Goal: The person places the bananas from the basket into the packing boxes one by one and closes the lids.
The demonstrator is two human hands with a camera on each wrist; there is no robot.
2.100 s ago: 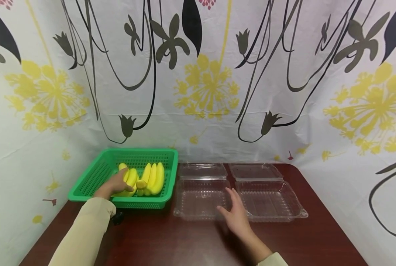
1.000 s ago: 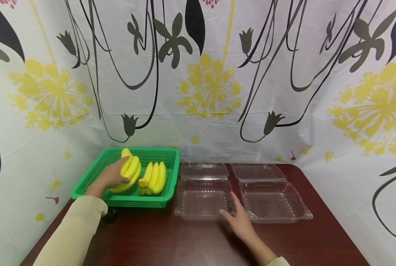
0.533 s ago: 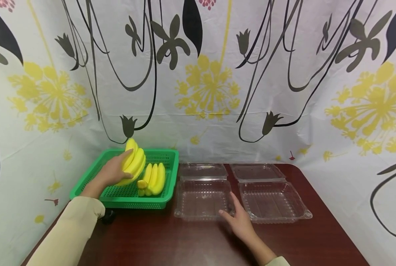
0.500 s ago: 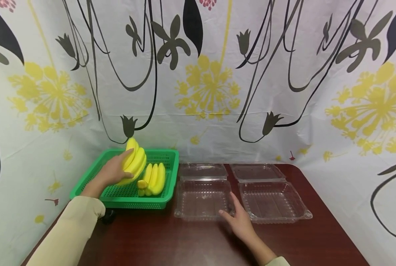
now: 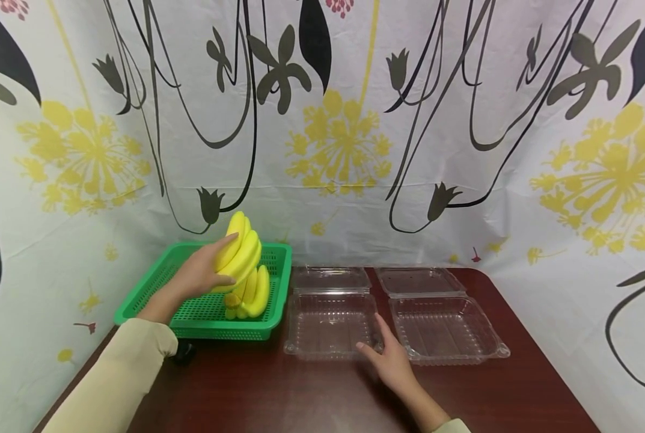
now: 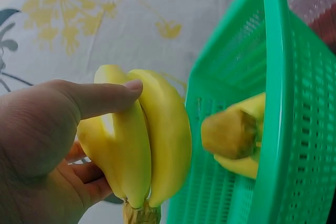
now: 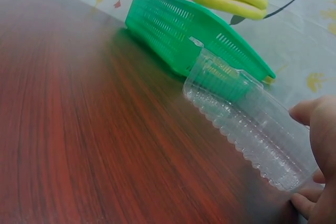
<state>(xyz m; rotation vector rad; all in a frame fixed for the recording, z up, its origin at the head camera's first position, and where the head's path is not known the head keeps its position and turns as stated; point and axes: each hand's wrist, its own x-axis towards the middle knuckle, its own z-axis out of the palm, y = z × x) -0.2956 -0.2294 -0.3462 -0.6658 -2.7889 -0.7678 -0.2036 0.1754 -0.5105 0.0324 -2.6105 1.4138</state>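
A bunch of yellow bananas (image 5: 238, 255) hangs above the green plastic basket (image 5: 279, 288), gripped by my left hand (image 5: 200, 270). In the left wrist view the thumb lies across the bananas (image 6: 163, 135), with the other fingers partly hidden behind them. A second bunch (image 5: 257, 294) lies inside the basket, partly covered by the raised one. My right hand (image 5: 392, 361) is at the near right corner of the left clear plastic container (image 5: 327, 328), fingers extended and spread. In the right wrist view its fingertips are right at the container's (image 7: 247, 135) side.
Another clear hinged container (image 5: 441, 328) stands to the right, its lid (image 5: 419, 281) laid back. The left container's lid (image 5: 330, 278) is also folded back. All stand on a dark red wooden table (image 5: 279, 391) before a flowered cloth (image 5: 344, 210).
My left hand has lifted the bananas from the basket floor and moved them up and right, over the other bunch. My right hand has shifted slightly right and stayed by the container.
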